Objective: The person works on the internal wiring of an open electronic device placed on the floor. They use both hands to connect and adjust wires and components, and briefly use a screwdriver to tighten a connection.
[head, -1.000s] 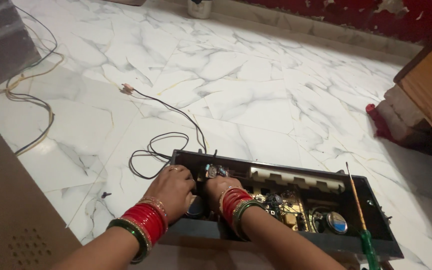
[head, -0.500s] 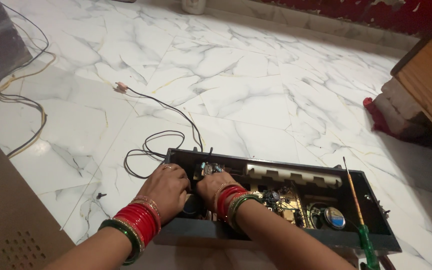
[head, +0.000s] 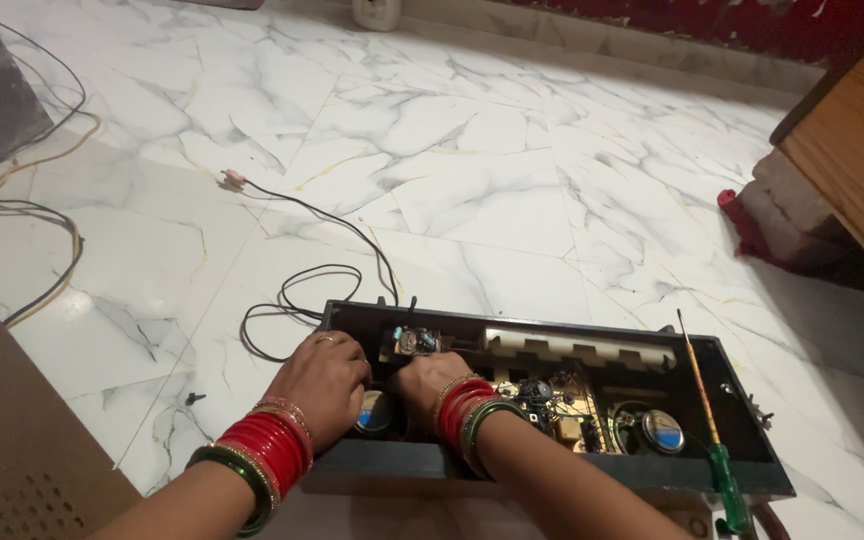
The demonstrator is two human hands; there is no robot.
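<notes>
While both hands work inside it, the case, a long black open box, lies flat on the floor with its long axis running left to right and tilting slightly down toward the right; its open side faces up. The left hand rests knuckles-up at the case's left end, fingers curled together over the edge and into the interior. The right hand sits just beside it, fingers bent down onto a small board; whether they pinch it cannot be told. Red and green bangles ring both wrists. A round speaker sits inside the case toward its right end. A screwdriver with a green handle lies across the right end, tip pointing away. Black wire loops from the case's far left corner over white marble tiles. Brown panel lies at the near left, wooden furniture at right.
</notes>
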